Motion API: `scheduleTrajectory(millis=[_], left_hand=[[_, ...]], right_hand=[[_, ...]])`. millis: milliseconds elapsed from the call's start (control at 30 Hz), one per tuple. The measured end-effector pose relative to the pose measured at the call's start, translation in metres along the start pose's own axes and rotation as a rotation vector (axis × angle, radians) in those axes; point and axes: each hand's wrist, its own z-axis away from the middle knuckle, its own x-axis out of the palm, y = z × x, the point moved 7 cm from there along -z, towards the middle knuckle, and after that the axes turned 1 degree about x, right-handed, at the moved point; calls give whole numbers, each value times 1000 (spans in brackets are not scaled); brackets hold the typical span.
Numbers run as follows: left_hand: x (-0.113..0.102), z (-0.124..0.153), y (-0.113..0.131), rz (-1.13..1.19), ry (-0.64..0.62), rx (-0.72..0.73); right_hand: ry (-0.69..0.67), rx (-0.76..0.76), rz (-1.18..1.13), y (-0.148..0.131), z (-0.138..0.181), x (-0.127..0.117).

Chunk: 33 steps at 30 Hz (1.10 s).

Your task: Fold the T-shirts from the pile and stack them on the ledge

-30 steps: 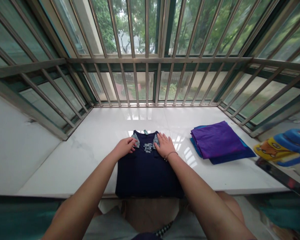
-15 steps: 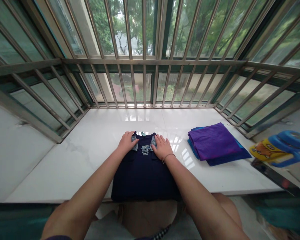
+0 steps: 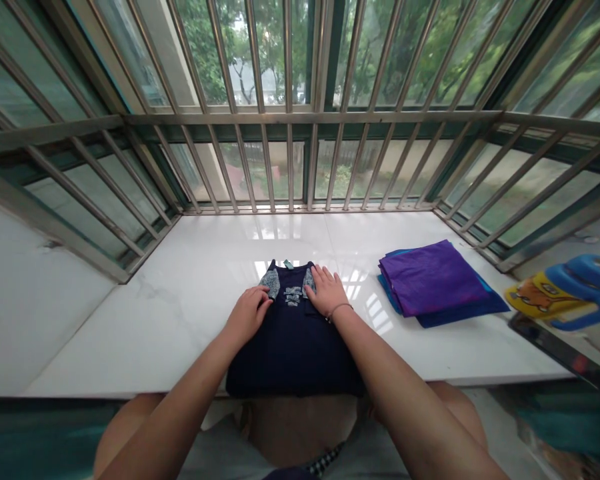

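A folded dark navy garment [image 3: 295, 347] with a patterned grey-blue collar lies on the white marble sill [image 3: 180, 293], its lower edge hanging over the front. My left hand [image 3: 247, 313] rests flat on its left side below the collar, fingers stretched out. My right hand [image 3: 327, 291] lies flat on the right shoulder by the collar, fingers spread, a thin bracelet on the wrist. Neither hand grips anything.
A folded purple cloth [image 3: 433, 277] lies on folded blue cloths at the right of the sill. Metal window bars [image 3: 290, 133] enclose the sill on three sides. A blue and yellow plastic item [image 3: 565, 293] stands at the far right edge.
My left hand has slid from the collar's left corner down and towards me along the garment's left side. My right hand stays by the collar.
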Motion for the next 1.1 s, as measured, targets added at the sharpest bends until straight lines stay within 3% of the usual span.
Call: scheduleTrajectory(millis=[200, 300, 433, 567, 700, 900, 1100], left_hand=[[5, -12, 9, -130, -175, -142], [-2, -41, 5, -202, -161, -301], [-5, -85, -18, -215, -133, -472], [11, -116, -42, -113, -251, -491], [21, -128, -53, 6, -289, -478], [14, -132, -66, 139, -194, -572], [-34, -160, -59, 215, 10, -537]], right_hand=[[-7, 3, 17, -1, 1, 1], [-9, 1, -8, -1, 1, 1], [-20, 42, -126, 7, -9, -12], [-43, 158, -142, 29, -31, -32], [-115, 218, -150, 38, -53, -36], [-182, 212, -205, 27, -82, -37], [59, 196, -257, 16, -98, -93]])
